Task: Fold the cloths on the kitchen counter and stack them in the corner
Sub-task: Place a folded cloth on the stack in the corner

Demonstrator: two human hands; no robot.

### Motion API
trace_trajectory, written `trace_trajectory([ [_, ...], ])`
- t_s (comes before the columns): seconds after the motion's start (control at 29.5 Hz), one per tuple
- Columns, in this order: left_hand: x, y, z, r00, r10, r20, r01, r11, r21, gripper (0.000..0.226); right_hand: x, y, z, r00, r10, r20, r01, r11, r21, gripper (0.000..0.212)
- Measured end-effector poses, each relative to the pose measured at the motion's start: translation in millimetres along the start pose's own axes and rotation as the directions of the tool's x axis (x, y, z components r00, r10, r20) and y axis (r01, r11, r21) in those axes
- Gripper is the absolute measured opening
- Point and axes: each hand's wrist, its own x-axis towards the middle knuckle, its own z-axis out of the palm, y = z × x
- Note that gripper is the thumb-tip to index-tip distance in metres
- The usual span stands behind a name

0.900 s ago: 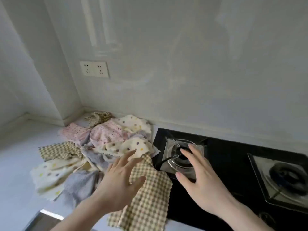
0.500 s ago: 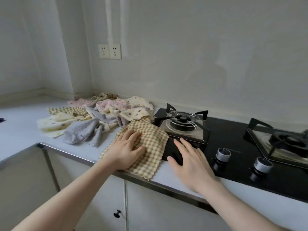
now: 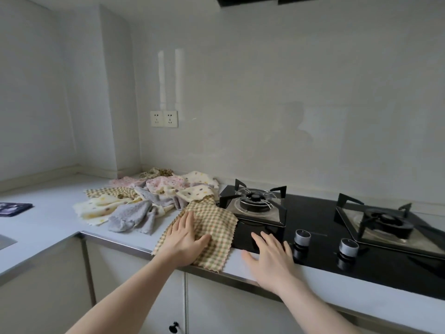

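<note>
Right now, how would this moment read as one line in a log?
stage: first cloth not yet folded | left hand: flat on checked cloth | right hand: open at hob edge | cloth pile: unfolded

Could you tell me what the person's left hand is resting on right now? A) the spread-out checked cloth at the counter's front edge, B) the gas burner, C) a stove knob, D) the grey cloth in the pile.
A: the left hand lies flat, fingers straight, on the checked cloth spread at the counter's front edge, while the right hand rests at the stovetop's front corner.
</note>
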Motion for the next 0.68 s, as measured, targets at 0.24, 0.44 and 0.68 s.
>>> trace_trajectory([
  [0.24, 6.1, 1.9, -4.4, 1.000, 0.002, -0.024, -0.003, 0.999, -0.036, 0.097, -4.0, -6.5, -7.8, 0.966, -0.249, -0.074, 0.251, 0.968, 0.023, 0.087],
  [0.44, 11.4, -1.1, 9.9, 1.000, 0.007, -0.013, -0.007, 0.998, -0.067, 0.092, -12.7, -25.5, 2.8, 0.928, -0.372, -0.028, 0.372, 0.928, -0.013, 0.104],
  [0.68, 2.9, -9.7, 3.1, 0.983, 0.027, -0.182, -0.073, 0.965, -0.252, 0.070, -8.5, -45.8, 19.7, 0.888, -0.460, -0.014, 0.460, 0.888, -0.021, 0.064],
])
